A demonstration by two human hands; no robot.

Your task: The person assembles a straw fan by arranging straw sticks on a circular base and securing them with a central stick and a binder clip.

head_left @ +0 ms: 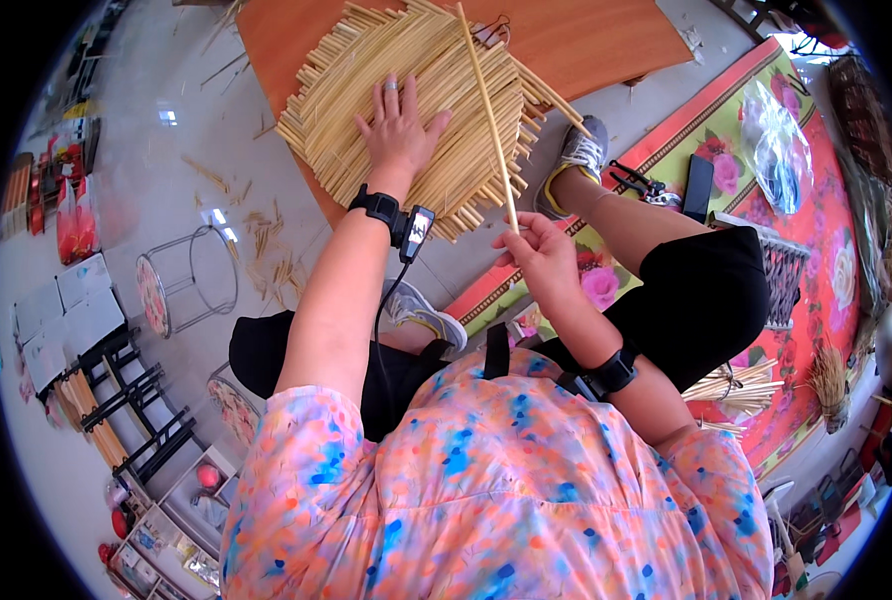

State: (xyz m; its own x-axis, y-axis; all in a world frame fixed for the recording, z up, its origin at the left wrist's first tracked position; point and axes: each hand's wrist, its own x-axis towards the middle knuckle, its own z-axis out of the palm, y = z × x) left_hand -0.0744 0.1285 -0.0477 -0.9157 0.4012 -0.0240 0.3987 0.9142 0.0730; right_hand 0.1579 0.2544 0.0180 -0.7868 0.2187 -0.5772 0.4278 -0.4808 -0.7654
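A many-sided mat of pale straw stalks (356, 80) lies on an orange-brown board (596, 40), its stalk ends jutting unevenly round the rim. Flat on the middle of this mat rests my left hand (400, 130), fingers spread, a ring on one of them. My right hand (538, 245) pinches the near end of one long straw stalk (488, 100) between thumb and fingers. That stalk slants away over the right part of the mat, its far end near the mat's far edge. A few loose stalks (556, 95) stick out past the mat's right side.
To the right, a flowered mat (666, 150) bears pliers (641, 183), a black phone (699, 187), a clear plastic bag (774, 150) and a straw bundle (736, 388). A wire-framed stool (156, 295) and straw scraps (263, 240) are on the floor at left.
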